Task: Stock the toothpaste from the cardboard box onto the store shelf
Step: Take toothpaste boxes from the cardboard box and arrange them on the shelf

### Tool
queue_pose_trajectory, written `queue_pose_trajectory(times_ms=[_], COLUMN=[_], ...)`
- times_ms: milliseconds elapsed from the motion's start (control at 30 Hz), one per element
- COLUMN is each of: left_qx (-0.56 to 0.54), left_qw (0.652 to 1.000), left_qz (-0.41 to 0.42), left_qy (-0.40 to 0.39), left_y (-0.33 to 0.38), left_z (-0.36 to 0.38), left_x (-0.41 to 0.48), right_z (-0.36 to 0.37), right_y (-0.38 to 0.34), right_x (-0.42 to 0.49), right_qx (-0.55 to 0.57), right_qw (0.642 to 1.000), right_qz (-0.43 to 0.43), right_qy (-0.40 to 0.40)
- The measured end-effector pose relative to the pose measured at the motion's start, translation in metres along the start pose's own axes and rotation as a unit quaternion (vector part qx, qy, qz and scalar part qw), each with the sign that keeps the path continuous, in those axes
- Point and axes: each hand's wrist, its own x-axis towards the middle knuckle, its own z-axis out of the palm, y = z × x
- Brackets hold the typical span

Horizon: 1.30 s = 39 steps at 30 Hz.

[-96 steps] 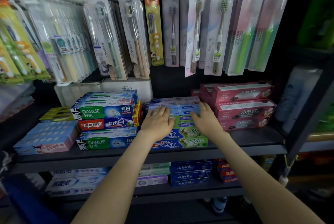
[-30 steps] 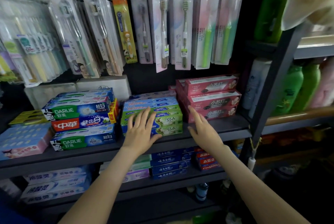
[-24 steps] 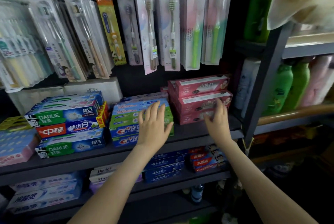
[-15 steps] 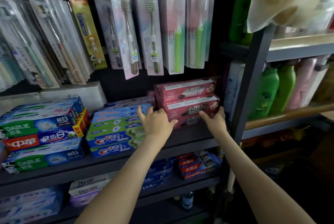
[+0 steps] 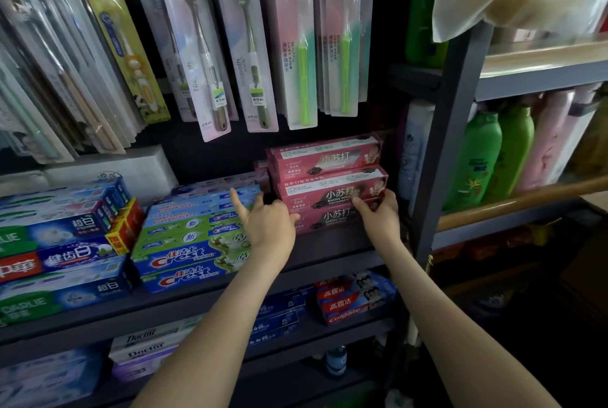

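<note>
While both hands were up at the shelf (image 5: 332,254), the head view showed the pink toothpaste boxes (image 5: 329,177) in a stack of three at its right end, just beside the grey post (image 5: 441,177) and next to the blue and green Crest boxes (image 5: 184,256). The cardboard box was not in view.

These boxes looked light and stiff - thin card with a tube inside. They would likely slide easily on each other, since the card looked smooth and a bit shiny. A hard squeeze in the middle could dent one. The short ends looked like the best place to hold, one hand at each end, so the stack stays square.

The left hand (image 5: 268,226) was at the left end of the stack. Its first finger stuck out straight over the blue boxes, its other fingers were bent into the gap by the stack, and its thumb tip touched the front of the lowest pink box.

The right hand (image 5: 378,213) was at the right end. Its thumb lay along the front of the boxes and its fingers curled round the end - a light grip, not a tight one.
</note>
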Motion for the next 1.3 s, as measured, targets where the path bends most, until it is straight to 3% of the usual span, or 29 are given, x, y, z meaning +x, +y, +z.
queue_pose_trajectory(times_ms=[167, 267, 333, 500, 933, 1133, 1300], left_qx=[-0.066, -0.091, -0.099, -0.315, -0.298, -0.180, -0.164], left_qw=[0.997, 0.986, 0.979, 0.949, 0.954, 0.975, 0.964], left_qz=[-0.010, 0.028, 0.075, 0.021, 0.035, 0.098, 0.172], left_qy=[0.035, 0.138, 0.162, 0.013, 0.008, 0.081, 0.118], left_y=[0.000, -0.001, -0.002, 0.002, -0.002, -0.008, -0.024], left_z=[-0.010, -0.019, -0.024, -0.011, -0.010, -0.027, -0.005], left_x=[-0.002, -0.002, 0.000, 0.024, 0.023, -0.026, -0.072], right_z=[-0.002, -0.003, -0.002, -0.003, -0.008, -0.001, 0.011], right_y=[-0.005, -0.020, -0.031, -0.046, -0.047, -0.043, -0.020], right_x=[-0.002, -0.008, -0.005, 0.023, 0.018, -0.038, -0.101], right_qx=[-0.080, -0.139, -0.153, -0.105, -0.201, -0.238, -0.280], right_qw=[0.996, 0.978, 0.965, 0.988, 0.972, 0.933, 0.900], right_qz=[-0.027, -0.153, -0.210, -0.097, -0.110, -0.269, -0.330], right_qy=[0.001, 0.031, 0.017, -0.054, -0.048, 0.030, -0.049])
